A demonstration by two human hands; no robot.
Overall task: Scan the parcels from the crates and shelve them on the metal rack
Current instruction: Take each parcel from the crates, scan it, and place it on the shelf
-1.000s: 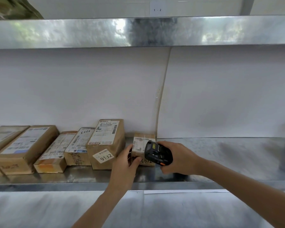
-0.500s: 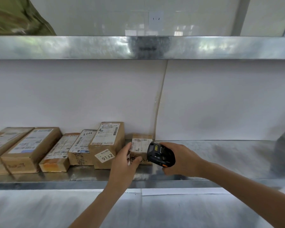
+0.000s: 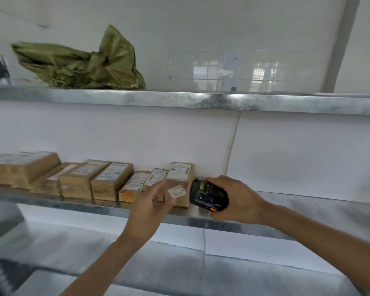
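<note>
Roughly eight parcels (image 3: 111, 181); two hands (image 3: 145, 212), one scanner (image 3: 208, 197)

Both arms reach forward. The left hand (image 3: 150, 207) is up with loose, spread fingers, holding nothing. The right hand (image 3: 236, 200) is curled around something.

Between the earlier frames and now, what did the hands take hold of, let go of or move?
The left hand has let go of the small brown cardboard parcel at the row's right end and drawn back, fingers relaxed. That parcel is now hidden behind the black handheld scanner. The right hand still grips the scanner. The other brown parcels stayed on the metal shelf.
</note>
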